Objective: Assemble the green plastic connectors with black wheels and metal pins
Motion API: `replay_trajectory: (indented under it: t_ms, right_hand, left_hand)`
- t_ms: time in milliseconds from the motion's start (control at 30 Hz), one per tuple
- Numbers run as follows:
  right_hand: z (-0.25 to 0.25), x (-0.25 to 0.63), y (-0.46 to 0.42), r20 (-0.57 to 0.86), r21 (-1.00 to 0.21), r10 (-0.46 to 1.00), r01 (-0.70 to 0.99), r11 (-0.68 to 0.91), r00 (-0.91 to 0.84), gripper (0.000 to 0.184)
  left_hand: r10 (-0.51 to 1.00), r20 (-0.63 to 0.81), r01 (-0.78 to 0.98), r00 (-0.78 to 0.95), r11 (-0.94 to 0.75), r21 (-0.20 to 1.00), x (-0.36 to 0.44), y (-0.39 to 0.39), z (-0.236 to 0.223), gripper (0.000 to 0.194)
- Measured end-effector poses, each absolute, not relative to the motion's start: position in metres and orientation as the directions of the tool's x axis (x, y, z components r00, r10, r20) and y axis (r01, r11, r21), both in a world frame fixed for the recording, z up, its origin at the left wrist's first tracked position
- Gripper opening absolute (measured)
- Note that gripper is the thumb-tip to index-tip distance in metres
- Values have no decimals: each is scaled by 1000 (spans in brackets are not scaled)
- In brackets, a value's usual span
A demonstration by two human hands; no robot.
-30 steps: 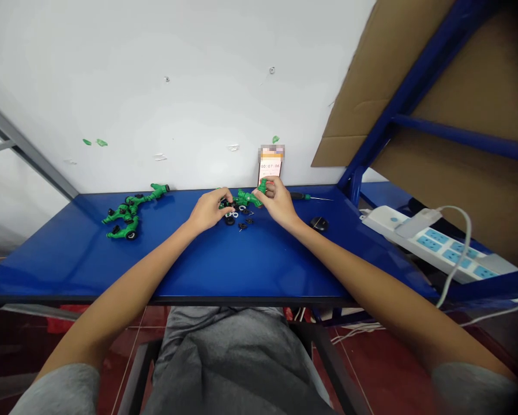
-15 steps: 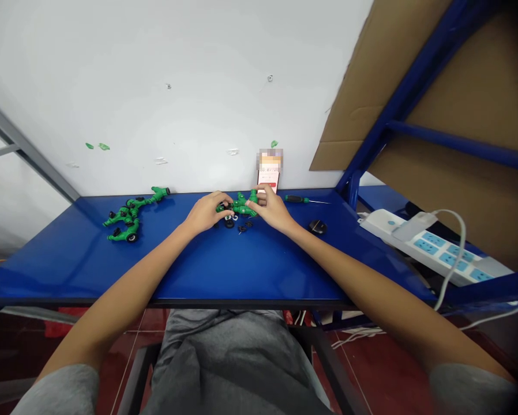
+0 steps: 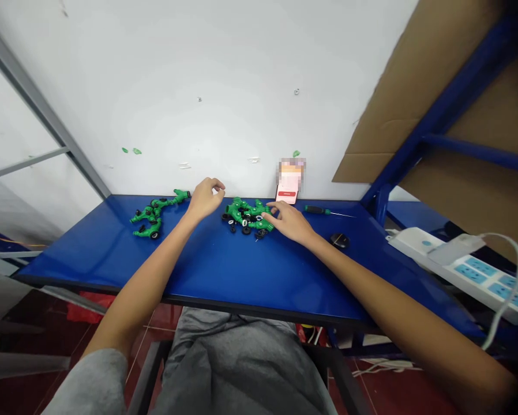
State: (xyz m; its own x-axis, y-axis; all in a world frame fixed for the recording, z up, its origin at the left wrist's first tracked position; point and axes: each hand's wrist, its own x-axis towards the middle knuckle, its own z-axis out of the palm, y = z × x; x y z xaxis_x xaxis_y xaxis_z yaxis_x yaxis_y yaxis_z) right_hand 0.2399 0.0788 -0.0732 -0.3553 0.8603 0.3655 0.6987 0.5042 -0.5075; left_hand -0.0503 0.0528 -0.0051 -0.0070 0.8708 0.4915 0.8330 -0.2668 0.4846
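Note:
My left hand (image 3: 206, 197) is lifted off the blue table, between two groups of green plastic parts. Its fingers are bent, with a gap to the thumb, and nothing shows in them. My right hand (image 3: 290, 222) rests at the right side of a pile of green jointed pieces (image 3: 238, 205), thumb and fingers apart, the fingertips by a green piece (image 3: 267, 225). Small black wheel-like discs (image 3: 246, 230) and white rings lie among these pieces. Farther left is a linked green assembly (image 3: 157, 212) with black round parts.
A phone (image 3: 288, 193) leans on the white wall behind the pile. A screwdriver (image 3: 317, 210) with a green and black handle lies right of it, near a small black object (image 3: 340, 240). A white power strip (image 3: 453, 259) with a cable stands beyond the table's right side.
My left hand has moved away from the pile, up and to the left. My right hand has lowered the green piece onto the pile and let go. The view has turned left.

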Motion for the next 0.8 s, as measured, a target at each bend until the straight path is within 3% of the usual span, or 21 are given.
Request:
replay_trajectory:
  t_ms: [100,233,333,433,533,667,800]
  right_hand:
    - [-72,240,78,359,-483,856,711,511,-372,43]
    - [-64,239,71,414,-493,846,698,520,-338,36]
    - [-53,236,63,477,-501,826,679,537,-301,28]
    - [-45,234,55,506,-495,807,663,561,-305,23]
    - [-40,233,49,506,-497,800,648,577,-323,21]
    - [-38,232,45,534,-485,774,625,611,-341,21]
    - [-38,233,44,553,-467,751,613,638,-361,21]
  left_hand:
    - [853,511,900,-106,-137,414,-84,59,8,22]
    - [885,376,928,-274,140,347,-144,61,20,27]
    - [892,326,937,-312,233,261,-178,62,13,29]
    - [932,223,951,-287,249,185,-187,67,-4,30]
    - [938,194,950,-289,255,183,-181,72,-19,23]
    - [930,253,949,-267,207,239,-174,69,-18,18]
    - [941,298,940,-157,50,336,-163,63,-4,32]
